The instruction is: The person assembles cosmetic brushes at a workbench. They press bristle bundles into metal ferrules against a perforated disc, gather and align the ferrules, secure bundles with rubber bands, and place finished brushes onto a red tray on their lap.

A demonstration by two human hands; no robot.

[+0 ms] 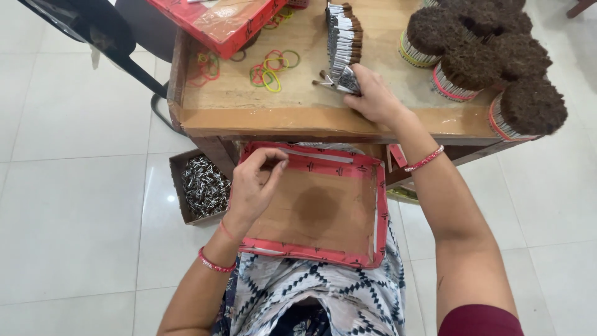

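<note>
1. Fingers of the right hand (373, 96) close on a small silver-wrapped bundle (348, 81) on the wooden desk (249, 106), at the 12 o'clock end of the view.
2. Left hand (252, 186) rests on the red-edged tray (379, 211) in the lap, thumb and forefinger pinched together; whether they hold anything, I cannot tell.
3. Coloured rubber bands (270, 68) lie at 9 o'clock of the bundle.
4. Brown-topped bundles (482, 62) stand at its 3 o'clock.

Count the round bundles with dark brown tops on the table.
5 visible: bundles at back left, back middle, centre, right, and front right. More may be hidden beyond the frame's top edge.
</note>
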